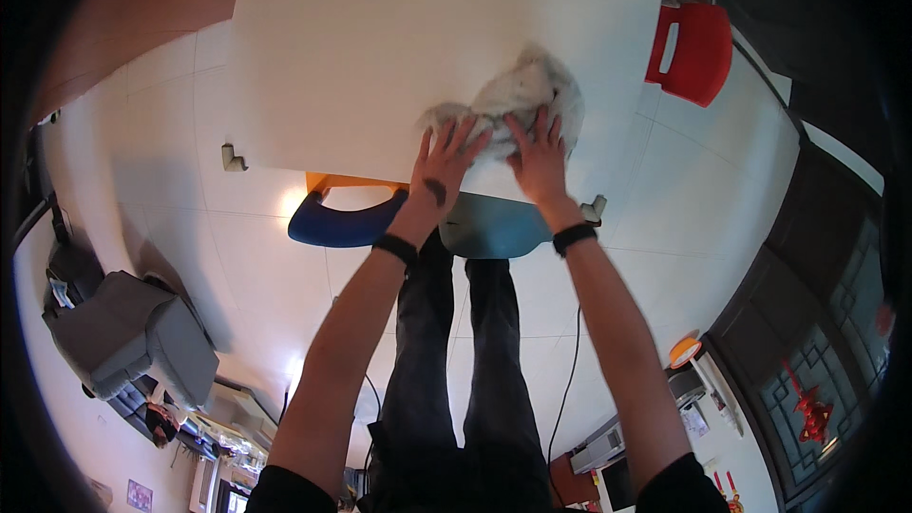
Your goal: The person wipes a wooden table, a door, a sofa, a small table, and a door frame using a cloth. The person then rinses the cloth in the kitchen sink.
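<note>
A crumpled, light grey cloth (pixel 531 89) lies on a white tabletop (pixel 370 50), close to its near edge. My left hand (pixel 445 164) rests with spread fingers on the cloth's left end, and a dark mark shows on the back of this hand. On the right part of the cloth lie the fingertips of my right hand (pixel 539 160), also spread. Neither hand is closed around the cloth. Both wrists wear black bands.
A blue chair back (pixel 349 221) and a grey-blue chair back (pixel 495 224) stand at the near edge. A red chair (pixel 695 53) is at the right side. Corner guards (pixel 231 158) jut out near both front corners. Cables trail on the floor behind.
</note>
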`<state>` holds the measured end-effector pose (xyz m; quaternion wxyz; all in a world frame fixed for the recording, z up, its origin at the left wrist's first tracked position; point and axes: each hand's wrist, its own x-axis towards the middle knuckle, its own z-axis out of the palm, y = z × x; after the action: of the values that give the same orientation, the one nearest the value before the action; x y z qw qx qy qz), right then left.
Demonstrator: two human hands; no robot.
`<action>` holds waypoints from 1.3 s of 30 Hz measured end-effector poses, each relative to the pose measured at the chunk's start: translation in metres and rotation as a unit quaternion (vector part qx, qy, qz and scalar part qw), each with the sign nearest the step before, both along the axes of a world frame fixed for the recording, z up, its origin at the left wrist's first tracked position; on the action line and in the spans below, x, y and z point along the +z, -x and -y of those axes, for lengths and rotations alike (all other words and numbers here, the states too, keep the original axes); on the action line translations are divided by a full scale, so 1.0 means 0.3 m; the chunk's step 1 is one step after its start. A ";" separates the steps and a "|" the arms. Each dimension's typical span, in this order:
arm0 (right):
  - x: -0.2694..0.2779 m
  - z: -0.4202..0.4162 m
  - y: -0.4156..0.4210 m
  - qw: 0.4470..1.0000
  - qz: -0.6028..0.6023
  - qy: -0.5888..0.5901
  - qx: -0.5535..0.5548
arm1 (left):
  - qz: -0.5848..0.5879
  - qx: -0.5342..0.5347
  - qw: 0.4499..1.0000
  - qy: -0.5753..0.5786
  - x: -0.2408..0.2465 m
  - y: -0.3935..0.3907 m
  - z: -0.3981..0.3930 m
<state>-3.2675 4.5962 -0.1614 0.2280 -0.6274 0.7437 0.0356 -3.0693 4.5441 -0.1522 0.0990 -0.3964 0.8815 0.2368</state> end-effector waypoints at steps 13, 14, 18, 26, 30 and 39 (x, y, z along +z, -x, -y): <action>-0.058 0.289 0.059 0.996 0.046 0.060 0.053 | -0.113 0.160 0.980 -0.031 -0.045 0.069 0.066; -0.036 0.254 0.044 0.994 0.020 0.064 0.084 | -0.107 0.172 0.979 -0.027 -0.038 0.064 0.032; -0.034 0.007 0.059 0.992 0.057 0.050 0.101 | -0.066 0.182 0.980 -0.048 0.000 0.129 -0.146; 0.049 -0.436 0.434 0.985 0.025 -0.101 0.134 | -0.045 0.139 0.981 -0.129 -0.003 0.491 -0.524; 0.067 -0.441 0.545 0.985 0.029 -0.105 0.137 | -0.052 0.197 0.968 -0.149 0.012 0.644 -0.579; 0.094 -0.396 0.544 0.979 0.031 -0.093 0.176 | -0.078 0.256 0.947 -0.176 0.046 0.622 -0.652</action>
<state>-3.4306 4.7148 -0.1332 0.2980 -0.7256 0.6076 0.1247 -3.2560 4.7398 -0.1385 0.0339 -0.5652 0.6995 0.4360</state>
